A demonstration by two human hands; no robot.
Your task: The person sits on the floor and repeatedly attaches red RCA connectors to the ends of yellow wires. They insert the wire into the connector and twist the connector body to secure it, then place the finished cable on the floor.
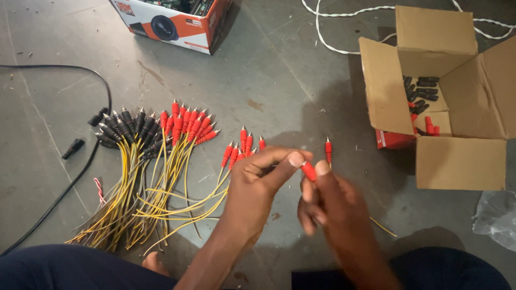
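My left hand [258,185] and my right hand [330,207] meet over the grey floor, both pinching one red plug connector [308,171] between fingertips. A thin yellow wire [382,227] trails out from under my right hand. Just beyond my fingers lie a few red-tipped connectors on yellow wires [242,147], and one more red connector [328,150] stands right of them. To the left a large fanned bundle of yellow wires [153,188] ends in red plugs [188,123] and black plugs [126,126].
An open cardboard box [462,161] at the right holds loose black and red plug shells [422,91]. An orange-and-white carton [172,24] stands at the top. A black cable [80,166] runs at the left, a white cord [328,37] at the top, clear plastic [497,217] at the right.
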